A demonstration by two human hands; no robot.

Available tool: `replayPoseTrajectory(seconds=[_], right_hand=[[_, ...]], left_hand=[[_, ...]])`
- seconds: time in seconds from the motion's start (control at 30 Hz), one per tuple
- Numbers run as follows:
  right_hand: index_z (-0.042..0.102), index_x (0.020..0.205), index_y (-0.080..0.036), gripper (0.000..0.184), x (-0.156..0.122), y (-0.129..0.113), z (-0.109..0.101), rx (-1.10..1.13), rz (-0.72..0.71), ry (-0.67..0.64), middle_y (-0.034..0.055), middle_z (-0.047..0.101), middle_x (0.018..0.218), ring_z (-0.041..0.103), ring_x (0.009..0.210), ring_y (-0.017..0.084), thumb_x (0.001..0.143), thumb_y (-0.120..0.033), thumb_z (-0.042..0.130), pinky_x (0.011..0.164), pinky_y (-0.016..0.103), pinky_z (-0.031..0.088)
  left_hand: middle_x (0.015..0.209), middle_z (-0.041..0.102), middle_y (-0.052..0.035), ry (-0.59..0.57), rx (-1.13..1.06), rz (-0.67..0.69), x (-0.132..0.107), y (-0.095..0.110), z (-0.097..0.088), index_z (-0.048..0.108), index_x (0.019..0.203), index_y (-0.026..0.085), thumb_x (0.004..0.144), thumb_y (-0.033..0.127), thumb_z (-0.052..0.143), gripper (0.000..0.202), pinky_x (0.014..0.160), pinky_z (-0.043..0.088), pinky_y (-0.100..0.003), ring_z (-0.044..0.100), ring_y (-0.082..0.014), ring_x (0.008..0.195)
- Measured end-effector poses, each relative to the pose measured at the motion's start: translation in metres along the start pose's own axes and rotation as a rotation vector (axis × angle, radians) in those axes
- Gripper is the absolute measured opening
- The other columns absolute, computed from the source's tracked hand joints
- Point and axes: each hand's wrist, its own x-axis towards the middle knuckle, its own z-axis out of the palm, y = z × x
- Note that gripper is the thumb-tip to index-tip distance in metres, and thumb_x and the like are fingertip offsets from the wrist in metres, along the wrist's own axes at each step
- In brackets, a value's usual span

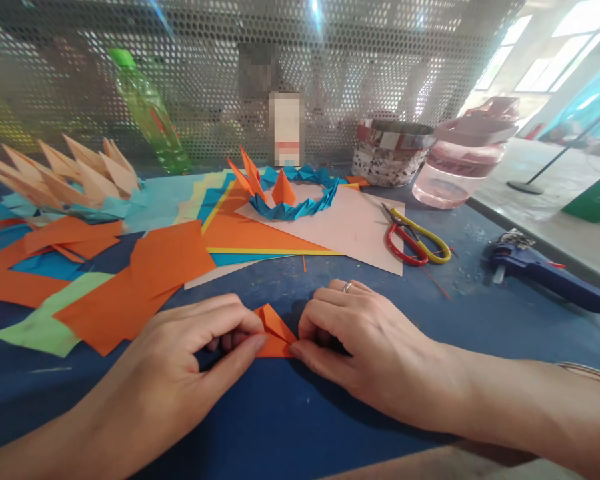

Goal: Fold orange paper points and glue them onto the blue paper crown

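Note:
A small folded piece of orange paper (276, 337) lies near the front of the blue table, between my two hands. My left hand (200, 360) pinches its left side between thumb and forefinger. The right corner is pinched by my right hand (353, 333), which wears a ring. One flap of the paper stands up in a point toward the back. Beyond my hands sits a ring of folded blue paper (300, 210) with a few orange folded points (283, 189) at its left and front. Loose orange paper sheets (166, 257) lie to the left of my left hand.
Scissors (415, 240) and a blue glue gun (550, 270) lie at right. Behind stand a pink water bottle (463, 160), a paper-covered basket (390, 157) and a green-capped bottle (147, 110). A peach-pointed paper ring (75, 180) sits at left. Perforated metal (200, 40) closes off the back.

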Motion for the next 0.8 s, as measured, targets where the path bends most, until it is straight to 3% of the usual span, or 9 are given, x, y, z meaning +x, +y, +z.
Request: replayPoseTrajectory(seconds=[0.27,0.4,0.57,0.63,0.8], right_hand=[[0.061,0.098,-0.021,0.008,-0.0013,0.0005,-0.0019,0.046,-0.002,-0.029,-0.0027,0.063,0.079,0.053,0.072,0.013,0.092,-0.026,0.062,0.071,0.028,0.035],[0.065,0.094,-0.021,0.01,-0.0015,0.0022,-0.0024,0.039,-0.054,-0.046,-0.0001,0.066,0.084,0.057,0.079,0.014,0.096,-0.027,0.056,0.075,0.028,0.038],[0.066,0.086,-0.021,0.015,-0.0033,0.0046,-0.0025,0.018,-0.09,-0.037,0.0008,0.065,0.083,0.056,0.077,0.014,0.096,-0.024,0.055,0.074,0.029,0.038],[0.066,0.086,-0.021,0.015,-0.0037,0.0048,-0.0021,0.017,-0.098,-0.032,0.0006,0.065,0.082,0.055,0.077,0.014,0.096,-0.023,0.055,0.074,0.029,0.038],[0.067,0.087,-0.021,0.017,-0.0034,0.0034,-0.0014,0.022,-0.09,-0.036,0.0003,0.065,0.082,0.056,0.077,0.014,0.097,-0.025,0.054,0.074,0.029,0.038]], left_hand=[[0.072,0.068,0.0067,-0.035,-0.013,-0.01,-0.0037,-0.0047,0.001,0.062,0.092,0.027,0.09,0.037,0.059,0.011,0.053,0.048,-0.015,0.06,-0.0082,0.055],[0.089,0.073,0.0053,0.003,-0.014,0.03,-0.0048,-0.0033,0.0027,0.06,0.107,0.03,0.093,0.038,0.055,0.016,0.063,0.052,-0.015,0.067,-0.0101,0.069],[0.095,0.072,0.0023,0.032,0.055,0.062,-0.0093,-0.0053,0.0054,0.056,0.128,0.032,0.095,0.035,0.054,0.033,0.075,0.053,-0.018,0.068,-0.0108,0.077],[0.095,0.07,0.0015,0.01,0.058,0.108,-0.0098,-0.0066,0.0049,0.057,0.128,0.032,0.096,0.03,0.053,0.033,0.074,0.052,-0.018,0.067,-0.0107,0.08],[0.084,0.063,0.0016,-0.1,0.02,0.187,-0.0077,-0.0067,0.001,0.067,0.108,0.028,0.095,0.021,0.052,0.021,0.062,0.047,-0.016,0.061,-0.0087,0.07]])
